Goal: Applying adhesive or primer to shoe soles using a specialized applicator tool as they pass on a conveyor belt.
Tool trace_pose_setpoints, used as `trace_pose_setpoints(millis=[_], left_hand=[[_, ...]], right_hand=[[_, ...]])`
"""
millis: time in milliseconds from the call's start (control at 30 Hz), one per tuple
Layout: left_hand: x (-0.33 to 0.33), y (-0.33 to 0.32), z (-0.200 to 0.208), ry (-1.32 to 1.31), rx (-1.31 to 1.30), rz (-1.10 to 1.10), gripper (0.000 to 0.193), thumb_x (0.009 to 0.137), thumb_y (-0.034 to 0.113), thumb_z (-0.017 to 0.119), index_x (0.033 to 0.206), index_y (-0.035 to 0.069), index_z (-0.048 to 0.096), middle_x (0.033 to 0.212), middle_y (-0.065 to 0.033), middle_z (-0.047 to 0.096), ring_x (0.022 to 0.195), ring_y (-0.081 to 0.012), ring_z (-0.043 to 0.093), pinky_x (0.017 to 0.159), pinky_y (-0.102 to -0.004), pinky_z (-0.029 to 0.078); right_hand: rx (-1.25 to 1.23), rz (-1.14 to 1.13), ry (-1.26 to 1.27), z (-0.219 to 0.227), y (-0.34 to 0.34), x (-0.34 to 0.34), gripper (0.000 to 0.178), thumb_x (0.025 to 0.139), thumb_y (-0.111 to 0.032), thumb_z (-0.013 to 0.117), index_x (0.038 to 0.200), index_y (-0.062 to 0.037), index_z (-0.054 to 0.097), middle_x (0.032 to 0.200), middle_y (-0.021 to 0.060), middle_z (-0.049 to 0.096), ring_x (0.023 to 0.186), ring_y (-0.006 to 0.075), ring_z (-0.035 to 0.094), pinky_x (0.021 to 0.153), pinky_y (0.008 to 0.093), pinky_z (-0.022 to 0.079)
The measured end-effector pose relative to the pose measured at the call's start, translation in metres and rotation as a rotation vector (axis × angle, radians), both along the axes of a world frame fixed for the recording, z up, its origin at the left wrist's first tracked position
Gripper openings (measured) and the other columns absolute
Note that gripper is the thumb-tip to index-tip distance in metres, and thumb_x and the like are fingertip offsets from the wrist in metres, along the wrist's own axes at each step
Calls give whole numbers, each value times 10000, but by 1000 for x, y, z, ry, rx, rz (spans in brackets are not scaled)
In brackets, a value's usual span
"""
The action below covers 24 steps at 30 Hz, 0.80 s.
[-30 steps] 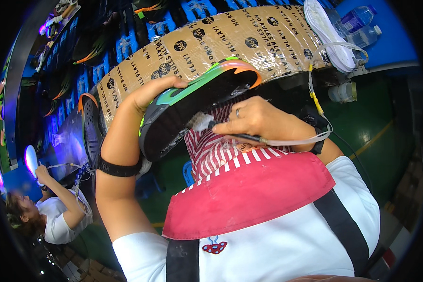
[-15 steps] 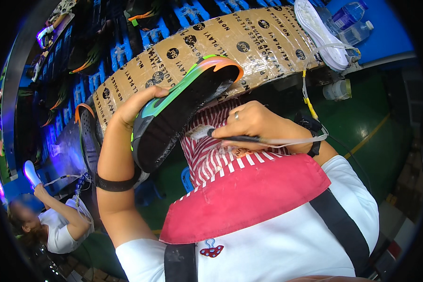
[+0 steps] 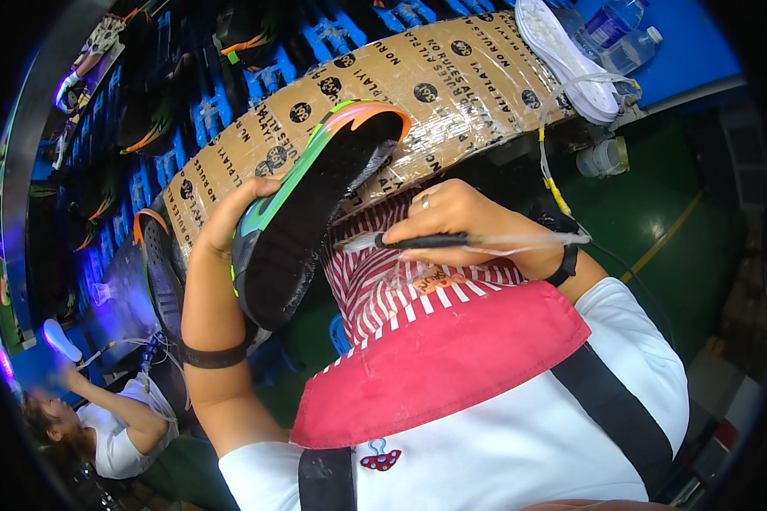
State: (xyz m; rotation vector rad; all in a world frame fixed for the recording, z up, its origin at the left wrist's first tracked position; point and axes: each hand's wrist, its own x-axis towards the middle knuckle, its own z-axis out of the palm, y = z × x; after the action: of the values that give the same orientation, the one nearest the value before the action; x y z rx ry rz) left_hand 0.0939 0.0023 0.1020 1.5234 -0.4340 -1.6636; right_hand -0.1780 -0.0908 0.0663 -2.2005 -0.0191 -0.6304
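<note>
My left hand [image 3: 230, 213] is closed around the edge of a shoe sole [image 3: 315, 200], holding it up at a slant. The sole has a black inner face with a wet-looking shine along its right edge, and a green-to-orange side wall. In my right hand [image 3: 452, 213] is a brush [image 3: 426, 241] with a black handle and pale bristles. A clear tube runs from its handle back past my wrist. The bristle end points left, close beside the sole's lower right edge; whether it touches cannot be told. Below lies my red-and-white striped apron [image 3: 383, 298].
A cardboard-covered ledge [image 3: 383, 77] curves ahead, with a dark clog-like sole [image 3: 158, 264] at its left end. Blue racks [image 3: 332, 34] carry dark shoe parts behind. A white sole [image 3: 562, 60] and bottles [image 3: 632, 51] stand at right. Another person [image 3: 119, 417] works at lower left.
The sole has shifted left and its orange end has dropped slightly. The brush handle lies more level, still near the sole's edge. The whole view has slid a little.
</note>
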Motion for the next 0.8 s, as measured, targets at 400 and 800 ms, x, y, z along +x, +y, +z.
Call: trace_pose_setpoints(millis=[400, 800], left_hand=[[-55, 0, -68, 558, -232, 147, 537, 807, 324, 440, 1186, -49, 509, 1090, -202, 605, 936, -285, 620, 860, -379, 493], [-46, -7, -92, 405, -319, 312, 569, 806, 410, 427, 1178, -8, 527, 1090, -173, 605, 919, -289, 621, 833, -398, 502]], right_hand=[[832, -283, 75, -15, -29, 10, 162, 759, -105, 698, 883, -1, 683, 720, 59, 647, 594, 98, 583, 553, 221, 459], [-13, -528, -297, -15, -19, 18, 221, 722, -120, 720, 925, -50, 669, 711, 113, 603, 624, 282, 590, 575, 348, 469]])
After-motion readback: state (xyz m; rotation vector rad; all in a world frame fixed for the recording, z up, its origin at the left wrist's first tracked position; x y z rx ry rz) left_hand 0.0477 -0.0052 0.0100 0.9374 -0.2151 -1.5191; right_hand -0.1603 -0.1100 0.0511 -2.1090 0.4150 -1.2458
